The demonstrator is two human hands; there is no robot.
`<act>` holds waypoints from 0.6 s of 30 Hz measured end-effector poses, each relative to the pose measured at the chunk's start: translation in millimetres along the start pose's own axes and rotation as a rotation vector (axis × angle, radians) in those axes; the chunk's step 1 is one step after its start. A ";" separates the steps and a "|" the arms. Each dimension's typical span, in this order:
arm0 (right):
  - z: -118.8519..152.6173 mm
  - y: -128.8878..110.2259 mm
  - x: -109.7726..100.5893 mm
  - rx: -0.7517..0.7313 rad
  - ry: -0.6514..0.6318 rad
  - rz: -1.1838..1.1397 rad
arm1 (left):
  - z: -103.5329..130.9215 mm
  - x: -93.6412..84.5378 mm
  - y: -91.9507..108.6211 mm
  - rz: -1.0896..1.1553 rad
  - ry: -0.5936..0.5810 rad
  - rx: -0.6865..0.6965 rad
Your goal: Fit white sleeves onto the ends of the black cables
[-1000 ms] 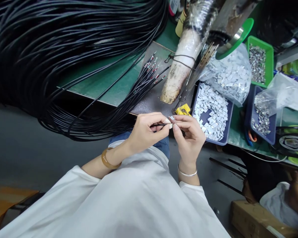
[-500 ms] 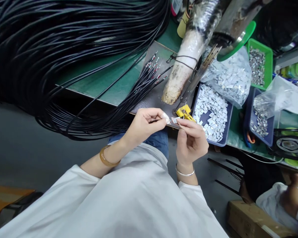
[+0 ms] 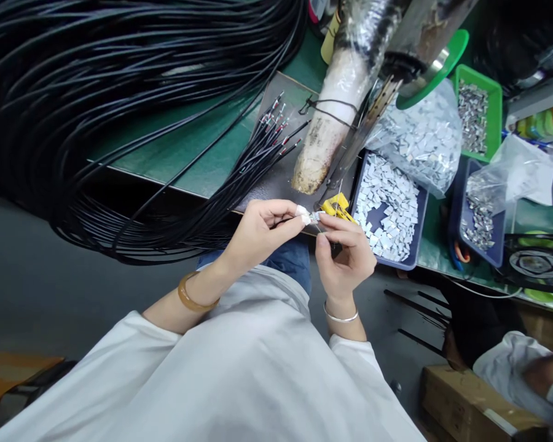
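My left hand is closed in a pinch, with white coverings on its thumb and index fingertips. It grips what looks like a thin wire end, mostly hidden by the fingers. Facing it, my right hand pinches a small white piece with dark marks, its exact kind too small to tell. The white piece meets the left fingertips. Just beyond the right fingers lies a yellow tool or holder. Behind my left hand, a bundle of black cables ends in stripped tips with red and white wires.
A blue tray of small whitish rectangular pieces stands right of my hands, below a clear bag of similar pieces. A tapered, wrapped tube points down toward the bench. Farther right are a green tray and another blue tray.
My hands have come together, so the white piece now meets the left fingertips; a small gap separated them before. The view has shifted slightly.
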State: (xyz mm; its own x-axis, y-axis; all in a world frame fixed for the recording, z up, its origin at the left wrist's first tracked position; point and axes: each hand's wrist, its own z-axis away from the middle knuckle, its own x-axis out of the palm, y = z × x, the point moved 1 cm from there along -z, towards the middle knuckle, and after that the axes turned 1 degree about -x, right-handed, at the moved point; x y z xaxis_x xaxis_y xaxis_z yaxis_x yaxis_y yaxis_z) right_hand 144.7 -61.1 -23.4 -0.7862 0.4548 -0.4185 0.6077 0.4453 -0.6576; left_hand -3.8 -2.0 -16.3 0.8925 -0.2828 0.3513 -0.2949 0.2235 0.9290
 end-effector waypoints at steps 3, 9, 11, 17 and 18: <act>1.0 0.9 0.3 -0.150 0.009 0.140 | -1.6 1.3 -1.5 -0.036 0.043 -0.002; 2.4 6.1 1.4 -0.234 0.009 0.163 | -4.1 5.3 2.7 -0.102 0.083 0.012; 2.3 8.1 2.6 -0.161 0.012 0.095 | -5.3 6.7 4.8 -0.114 0.083 0.023; -0.4 12.5 4.0 -0.042 0.005 0.040 | -8.0 6.7 8.5 -0.115 0.085 0.020; -1.0 12.6 3.7 -0.056 0.008 0.061 | -8.0 6.0 8.4 -0.111 0.084 0.012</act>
State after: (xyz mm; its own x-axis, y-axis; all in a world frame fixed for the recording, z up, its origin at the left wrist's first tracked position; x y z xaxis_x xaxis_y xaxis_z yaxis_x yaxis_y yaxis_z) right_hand 149.5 -53.0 -32.6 -0.7465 0.4883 -0.4520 0.6602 0.4589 -0.5946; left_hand 1.7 5.7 -7.3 0.9451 -0.2261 0.2361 -0.1966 0.1837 0.9631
